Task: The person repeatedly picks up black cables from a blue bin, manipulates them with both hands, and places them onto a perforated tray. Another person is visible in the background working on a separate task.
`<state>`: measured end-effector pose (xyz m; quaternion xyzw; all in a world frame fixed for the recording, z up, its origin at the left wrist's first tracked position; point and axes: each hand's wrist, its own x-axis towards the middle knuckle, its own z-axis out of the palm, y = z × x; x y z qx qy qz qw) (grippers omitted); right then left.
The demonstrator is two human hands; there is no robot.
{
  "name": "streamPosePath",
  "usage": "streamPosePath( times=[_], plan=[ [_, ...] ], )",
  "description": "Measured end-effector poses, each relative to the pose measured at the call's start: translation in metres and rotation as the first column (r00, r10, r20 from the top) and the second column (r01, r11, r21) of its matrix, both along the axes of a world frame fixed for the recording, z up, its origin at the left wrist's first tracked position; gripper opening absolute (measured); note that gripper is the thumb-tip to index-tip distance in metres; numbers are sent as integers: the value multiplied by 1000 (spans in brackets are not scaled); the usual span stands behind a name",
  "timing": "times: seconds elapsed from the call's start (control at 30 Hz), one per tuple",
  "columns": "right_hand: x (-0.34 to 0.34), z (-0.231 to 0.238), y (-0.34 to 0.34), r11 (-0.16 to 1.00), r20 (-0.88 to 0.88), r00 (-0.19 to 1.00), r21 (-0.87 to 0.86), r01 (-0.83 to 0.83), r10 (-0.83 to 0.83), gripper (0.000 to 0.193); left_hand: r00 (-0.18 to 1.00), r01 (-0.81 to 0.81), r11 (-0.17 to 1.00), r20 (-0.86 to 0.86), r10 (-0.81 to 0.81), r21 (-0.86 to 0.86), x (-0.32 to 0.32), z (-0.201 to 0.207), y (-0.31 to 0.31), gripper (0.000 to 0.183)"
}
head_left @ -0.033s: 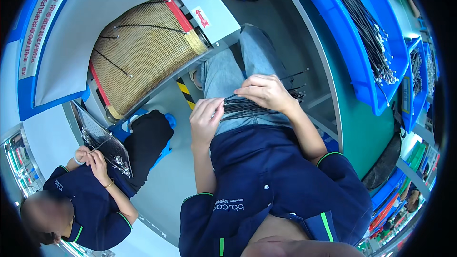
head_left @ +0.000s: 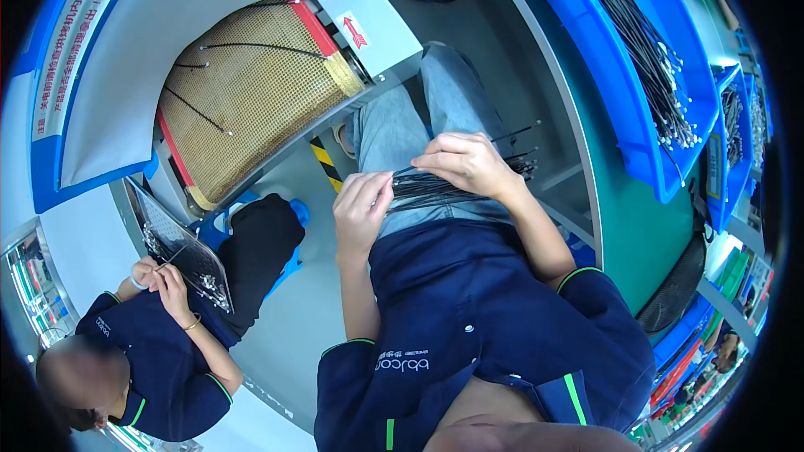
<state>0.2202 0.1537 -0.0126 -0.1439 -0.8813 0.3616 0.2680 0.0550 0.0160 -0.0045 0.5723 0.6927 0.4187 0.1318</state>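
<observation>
A bundle of thin black cables (head_left: 452,191) lies across my lap, over my jeans. Above it, one black cable runs between my two hands, its far end sticking out to the right. My left hand (head_left: 363,208) pinches this cable's left end between thumb and fingertips; the tip itself is mostly hidden. Close by, my right hand (head_left: 467,163) is closed around the same cable a short way along, palm down, over the bundle.
A mesh conveyor belt (head_left: 260,75) with a few black cables is ahead left. At left, a co-worker (head_left: 159,368) handles a thin piece over a tray (head_left: 213,272). A green-topped table (head_left: 624,238) at right carries a blue bin (head_left: 603,75) of black cables.
My hands and the cable have hardly moved. The thin piece in the co-worker's hands has shifted slightly.
</observation>
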Motion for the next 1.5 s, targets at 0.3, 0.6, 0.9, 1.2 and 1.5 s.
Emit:
streamPosePath(
  times=[0.3, 0.6, 0.9, 1.2, 1.5],
  plan=[
    [12, -4, 3, 984, 65, 998, -178, 5, 7, 23, 996, 47, 996, -67, -53, -80, -13, -7, -2, 14],
    [19, 1, 8, 980, 141, 989, -188, 72, -45, 16, 997, 26, 993, -74, -34, -111, -21, -12, 0, 9],
    [16, 11, 11, 988, 174, 976, -57, 143, -132, 14, 908, -125, 960, 362, 212, -249, -23, -15, 6, 36],
    [-3, 5, 4, 993, 178, 977, -9, 122, -118, 14, -78, -131, 984, 991, 108, -118, 43, -59, 15, 38],
    [-4, 13, 8, 984, 305, 941, 143, 109, -149, 14, -217, -343, 933, 975, 37, -112, 40, -69, 17, 16]
  ],
)
